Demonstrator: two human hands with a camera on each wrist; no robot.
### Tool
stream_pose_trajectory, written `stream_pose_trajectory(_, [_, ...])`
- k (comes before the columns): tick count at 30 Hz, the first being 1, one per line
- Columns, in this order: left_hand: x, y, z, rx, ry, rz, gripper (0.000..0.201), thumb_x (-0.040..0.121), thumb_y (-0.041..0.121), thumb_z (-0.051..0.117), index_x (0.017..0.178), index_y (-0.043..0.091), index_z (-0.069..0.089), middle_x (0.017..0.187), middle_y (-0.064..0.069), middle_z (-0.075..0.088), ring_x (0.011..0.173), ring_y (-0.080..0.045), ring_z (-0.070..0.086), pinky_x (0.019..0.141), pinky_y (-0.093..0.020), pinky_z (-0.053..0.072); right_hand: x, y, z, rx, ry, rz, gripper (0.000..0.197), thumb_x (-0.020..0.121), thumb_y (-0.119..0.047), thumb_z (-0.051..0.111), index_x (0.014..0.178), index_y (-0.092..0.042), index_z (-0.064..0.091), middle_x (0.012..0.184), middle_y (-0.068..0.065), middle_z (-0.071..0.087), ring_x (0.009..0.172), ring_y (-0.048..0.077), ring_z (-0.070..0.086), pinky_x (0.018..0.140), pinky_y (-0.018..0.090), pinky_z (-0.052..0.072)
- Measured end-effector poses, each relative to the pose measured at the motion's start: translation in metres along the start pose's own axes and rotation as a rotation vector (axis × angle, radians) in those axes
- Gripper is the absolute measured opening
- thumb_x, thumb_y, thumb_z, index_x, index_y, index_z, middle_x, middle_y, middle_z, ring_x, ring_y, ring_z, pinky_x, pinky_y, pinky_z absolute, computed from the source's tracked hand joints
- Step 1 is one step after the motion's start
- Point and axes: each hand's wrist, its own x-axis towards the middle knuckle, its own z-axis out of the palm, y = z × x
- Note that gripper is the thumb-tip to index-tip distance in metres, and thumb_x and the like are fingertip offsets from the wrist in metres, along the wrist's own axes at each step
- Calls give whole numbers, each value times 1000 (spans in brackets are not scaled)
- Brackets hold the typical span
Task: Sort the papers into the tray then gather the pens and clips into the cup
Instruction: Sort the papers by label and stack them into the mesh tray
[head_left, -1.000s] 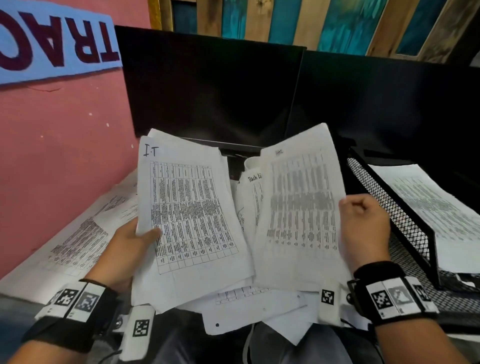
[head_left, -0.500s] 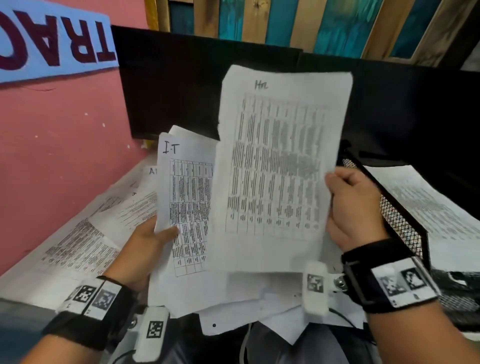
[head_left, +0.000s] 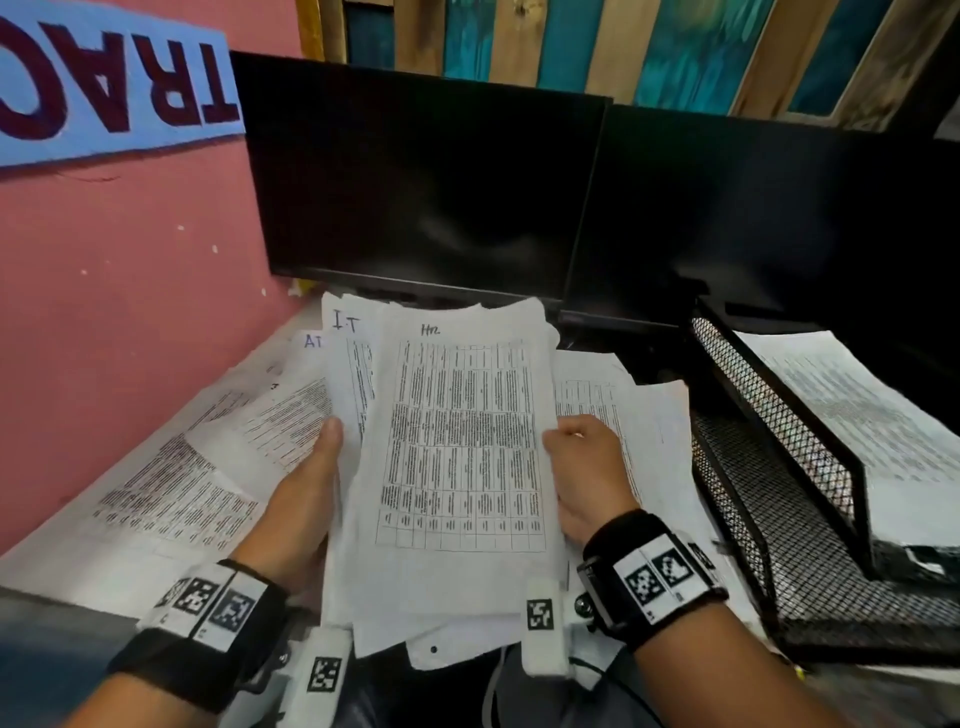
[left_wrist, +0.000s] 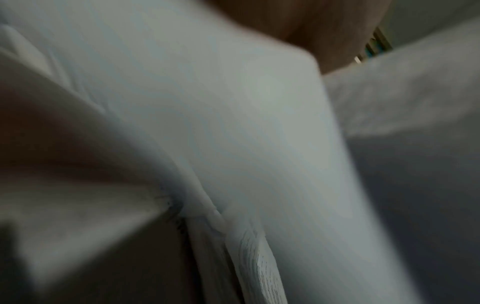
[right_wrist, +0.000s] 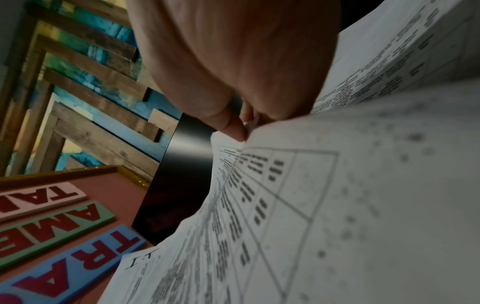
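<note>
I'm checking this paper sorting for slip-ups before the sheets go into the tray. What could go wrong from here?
1. The stack is fanned and uneven, held only at its side edges by the left hand and right hand; lower sheets could slide out.
2. The right hand pinches the top sheet's edge, which may crease or tear.
3. The mesh tray has a raised rim that loose corners might snag on.

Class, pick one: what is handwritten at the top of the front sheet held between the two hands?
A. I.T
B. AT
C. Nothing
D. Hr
D: the front sheet, held by the left hand and the right hand, is headed "Hr"; "I.T" and "AT" head sheets behind it.
</note>
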Motion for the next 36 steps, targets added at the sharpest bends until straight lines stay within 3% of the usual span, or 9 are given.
stream_pose_trajectory(4, [12,-6,-6,272,-16,62,17,104,15,63,117,24,70,116,-4,81,100,-22,80,96,-52,59,7,-2,-2,-51,-42,-11,18,94,-1,61,102,-14,69,109,16,77,97,38,74,87,50,63])
stream_pose_trajectory(9, [20,-8,-19,375,70,62,21,106,10,59,115,27,70,104,4,83,100,-24,78,93,-51,59,33,-14,-42,-299,39,-61,30,97,-13,68,126,-21,64,117,0,66,94,15,67,77,29,55])
stream_pose_trajectory(14, [19,-7,-32,352,116,39,24,106,7,59,121,23,68,105,6,80,98,-19,76,77,-34,55,64,1,-83,-492,116,41,77,70,-30,85,141,-31,55,139,-4,57,118,28,64,101,50,58])
stream_pose_trajectory(17, [19,-8,-36,384,116,31,26,106,10,59,128,22,67,112,4,78,104,-22,74,95,-46,57,65,4,-91,-515,84,62,85,79,-18,87,152,-25,44,132,-11,51,116,25,64,106,52,54])
stream_pose_trajectory(20, [19,-9,-36,391,120,26,26,106,11,60,124,28,67,115,6,79,108,-21,73,104,-51,53,79,16,-98,-521,114,30,99,61,-22,91,147,-34,43,140,-6,63,112,27,70,101,54,58])
stream_pose_trajectory(27, [22,-15,-40,385,110,25,32,105,14,62,135,25,66,121,5,78,115,-25,72,109,-58,51,68,7,-95,-576,164,-6,31,76,-7,89,94,-10,64,96,3,75,84,25,75,83,49,65])
stream_pose_trajectory(29, [22,-15,-39,382,110,24,33,105,13,61,136,24,65,123,5,77,116,-25,72,110,-58,50,69,10,-97,-585,194,-46,37,75,-12,90,70,-12,54,80,2,69,70,20,67,77,50,66])
stream_pose_trajectory(32, [22,-15,-39,379,106,20,29,105,12,61,129,28,66,124,4,77,117,-26,71,110,-58,50,63,6,-98,-541,239,-126,43,86,-15,82,63,-18,45,63,6,49,56,21,48,54,34,50])
stream_pose_trajectory(36, [22,-13,-39,361,115,29,34,105,10,61,137,19,65,123,2,76,115,-27,71,110,-57,50,49,-25,-97,-530,312,-264,14,99,-14,64,86,-12,60,84,8,68,72,31,66,64,35,53])
